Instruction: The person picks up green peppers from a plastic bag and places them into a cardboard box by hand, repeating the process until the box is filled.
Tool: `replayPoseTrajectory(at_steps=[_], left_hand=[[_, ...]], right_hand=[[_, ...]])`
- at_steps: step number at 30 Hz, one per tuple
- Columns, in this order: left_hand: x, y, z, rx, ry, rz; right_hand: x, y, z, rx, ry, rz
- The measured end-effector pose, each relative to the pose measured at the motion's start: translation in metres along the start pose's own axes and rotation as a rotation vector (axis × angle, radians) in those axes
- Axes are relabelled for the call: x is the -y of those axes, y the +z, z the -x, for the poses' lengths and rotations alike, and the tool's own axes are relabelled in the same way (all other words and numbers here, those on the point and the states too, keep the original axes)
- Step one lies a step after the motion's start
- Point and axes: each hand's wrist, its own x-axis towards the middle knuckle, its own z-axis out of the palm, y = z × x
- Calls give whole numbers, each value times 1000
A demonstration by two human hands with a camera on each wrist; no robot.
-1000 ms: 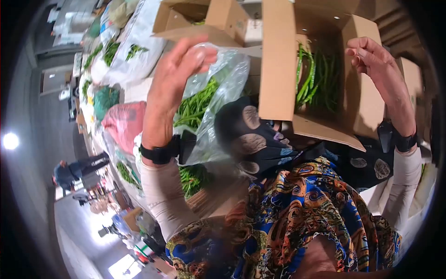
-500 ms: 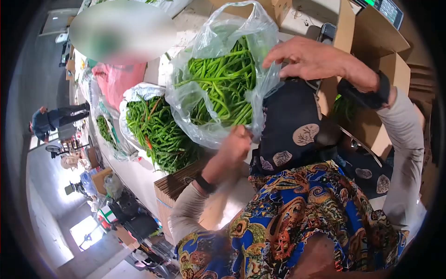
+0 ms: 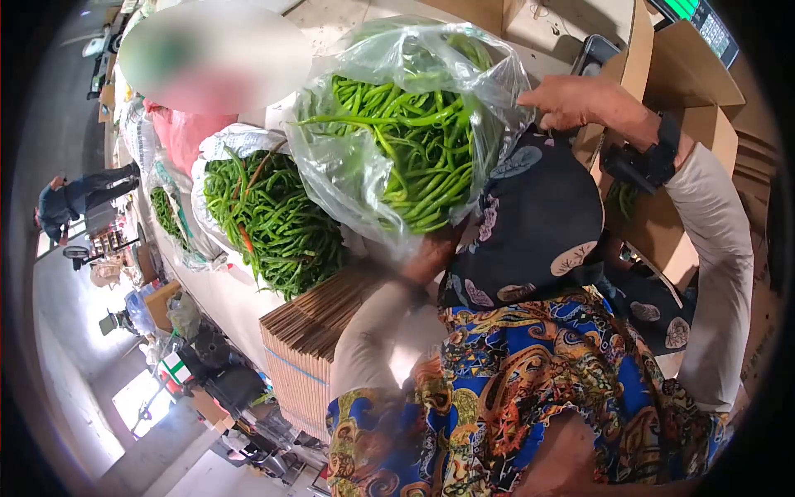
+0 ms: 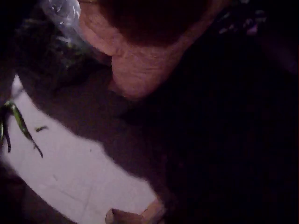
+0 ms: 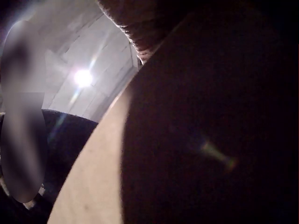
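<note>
Bag (image 3: 335,186) of green peppers (image 3: 431,170) – thin, clear plastic – sits at the near edge of the desk (image 3: 534,41), between a sack (image 3: 219,147) of more peppers and a carton (image 3: 691,66). The right hand (image 3: 565,99) pinches the bag's rim on the right, fingers curled, probably because such limp film would sag without a hold. The left hand (image 3: 432,253) is at its near, lower edge, perhaps steadying the weight; plastic and shadow hide its fingers – I cannot tell whether it grips. The carton's flaps stand spread, which leaves its mouth uncovered.
</note>
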Motion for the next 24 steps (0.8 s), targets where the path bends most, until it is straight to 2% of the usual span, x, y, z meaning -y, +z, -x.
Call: replayPoseTrajectory(at_steps=[2, 6, 7, 8, 12, 13, 14, 15, 16, 18, 20, 21, 22, 24], left_hand=[[4, 17, 9, -44, -136, 126], [8, 51, 29, -160, -399, 388], [11, 56, 34, -194, -463, 451], [20, 50, 46, -226, -528, 514], [58, 33, 72, -372, -798, 751], [63, 20, 74, -380, -797, 750], [70, -2, 75, -417, -873, 859], [78, -20, 77, -453, -949, 971], [85, -30, 85, -527, -922, 1161], [80, -55, 67, -980, -1069, 1484], [103, -78, 62, -928, -819, 1478], [120, -87, 60, -884, -785, 1442], [134, -100, 60, -811, -788, 1512], [121, -123, 43, -790, -1017, 1418]], right_hand=[[3, 3, 0, -26, -158, -115], [8, 4, 0, 31, -143, -301], [-2, 13, -7, -74, -214, -255], [-10, 20, -10, -178, -283, -209], [-3, 13, -8, -190, -204, -32], [11, 2, -2, -119, -135, -60], [18, -5, 2, -50, -63, -88], [14, -3, -1, -52, -64, -83], [5, 3, -4, -63, -109, -93], [-2, 7, -6, -68, -159, -104], [-3, 8, -7, -18, -84, -166], [-1, 8, -8, -12, -84, -164], [1, 8, -8, -50, -81, -143], [4, 7, -6, -91, -79, -120]])
